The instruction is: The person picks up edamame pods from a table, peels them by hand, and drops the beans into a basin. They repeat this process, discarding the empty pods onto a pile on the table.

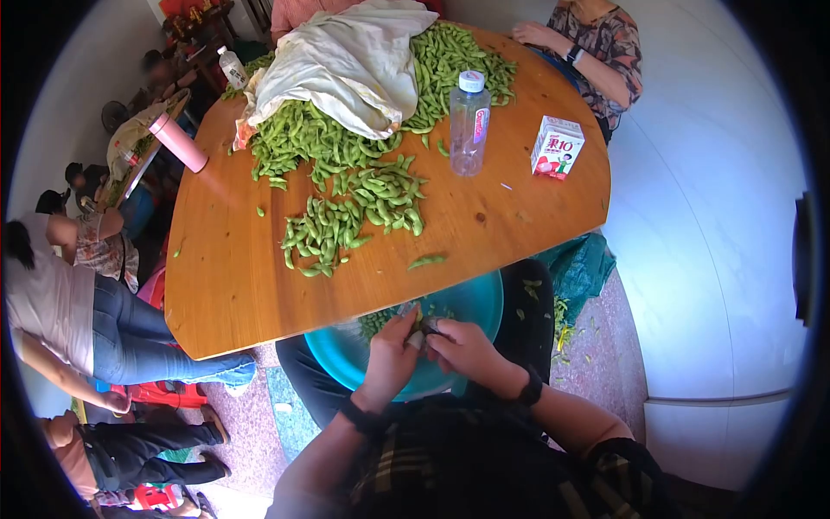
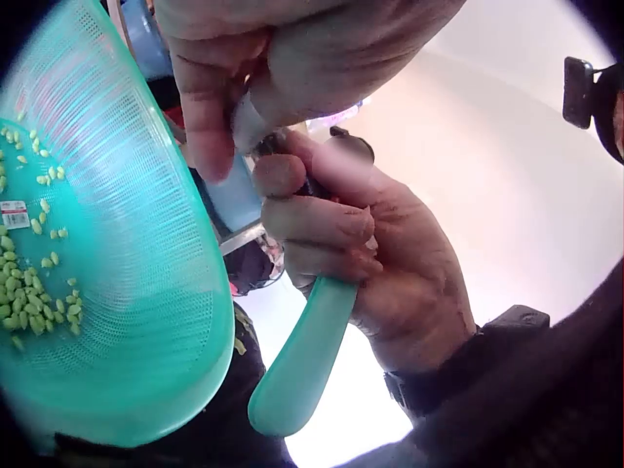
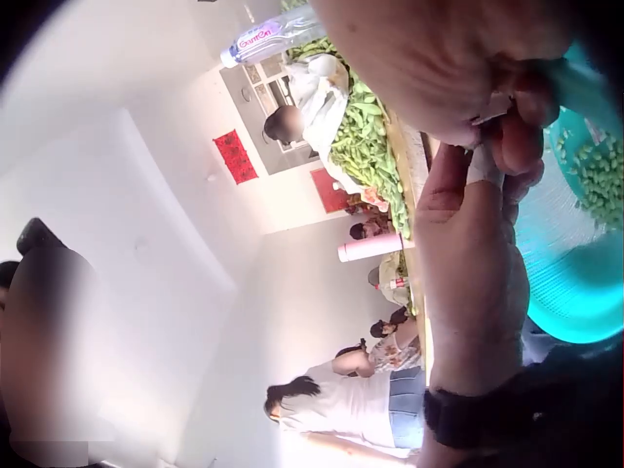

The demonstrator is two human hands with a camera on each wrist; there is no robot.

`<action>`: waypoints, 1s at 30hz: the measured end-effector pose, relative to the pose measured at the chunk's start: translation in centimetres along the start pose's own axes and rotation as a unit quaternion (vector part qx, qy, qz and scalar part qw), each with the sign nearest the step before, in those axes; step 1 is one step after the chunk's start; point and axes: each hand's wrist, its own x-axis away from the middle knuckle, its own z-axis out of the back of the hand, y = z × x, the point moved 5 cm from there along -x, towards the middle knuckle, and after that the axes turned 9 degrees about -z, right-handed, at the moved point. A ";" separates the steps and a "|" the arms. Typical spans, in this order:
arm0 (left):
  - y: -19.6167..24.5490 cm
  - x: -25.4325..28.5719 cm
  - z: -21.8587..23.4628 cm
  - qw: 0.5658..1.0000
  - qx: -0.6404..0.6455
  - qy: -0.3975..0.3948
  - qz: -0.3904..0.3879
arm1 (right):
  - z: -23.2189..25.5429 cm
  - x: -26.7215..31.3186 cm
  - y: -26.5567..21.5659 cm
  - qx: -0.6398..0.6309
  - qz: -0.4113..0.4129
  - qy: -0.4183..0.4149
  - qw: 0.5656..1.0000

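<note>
My left hand (image 1: 391, 356) and right hand (image 1: 471, 353) meet fingertip to fingertip over a teal basket (image 1: 324, 359), below the table's near edge. Shelled green beans (image 2: 29, 302) lie in the basket. My right fingers curl around a tool with a smooth teal handle (image 2: 304, 366); its working end is hidden by the fingers. The left thumb and fingers bend in against the right fingertips, and white tape (image 2: 251, 122) covers a digit there. I cannot tell what the left fingertips hold.
Green soybean pods (image 1: 324, 233) are heaped on the wooden table (image 1: 233, 294), partly under a pale cloth (image 1: 337, 65). A clear bottle (image 1: 469, 130), a drink carton (image 1: 558, 147) and a pink flask (image 1: 179, 143) stand there. People are at the left and across the table.
</note>
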 end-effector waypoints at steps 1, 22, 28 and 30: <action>-0.3 0.1 -0.1 1.000 -0.013 0.002 -0.014 | 0.0 0.0 -0.1 0.011 0.008 0.008 1.000; -4.2 1.0 -2.0 0.822 0.490 -0.048 0.286 | 1.8 -2.4 3.9 0.008 -0.054 0.035 0.998; -5.1 0.2 -2.9 0.879 0.403 -0.044 0.250 | 1.3 -1.2 1.5 0.180 0.134 0.144 0.964; -5.4 0.1 -2.8 0.898 0.371 -0.056 0.231 | 1.3 -1.3 1.6 0.161 0.148 0.144 0.965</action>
